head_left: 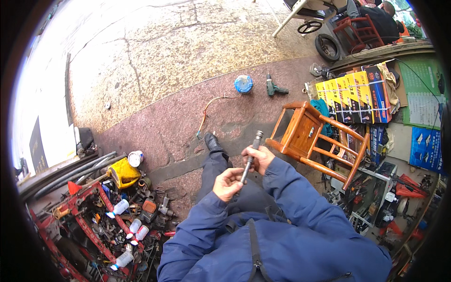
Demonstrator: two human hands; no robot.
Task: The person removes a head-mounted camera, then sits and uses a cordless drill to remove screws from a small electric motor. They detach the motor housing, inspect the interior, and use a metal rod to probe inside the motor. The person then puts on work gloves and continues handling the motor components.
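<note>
A slim metal shaft (257, 138) with a ridged, socket-like top is held upright at a tilt in front of my body. My left hand (228, 185) grips its lower part with curled fingers, and my right hand (260, 159) closes round it just under the thicker top end. Beside my right hand stands a wooden stool (294, 128) with a small metal item on its seat. On the pinkish floor beyond lie a cordless drill (275, 88), a round blue-topped container (243, 83) and a thin coloured hose (206, 110).
Tools, bottles, a yellow jug (123, 173) and red metal racks (102, 198) crowd the left. Yellow boxes (345, 96) and a glass case of parts (371, 202) line the right. A tyre (327, 47) stands at upper right, near a seated person (383, 26).
</note>
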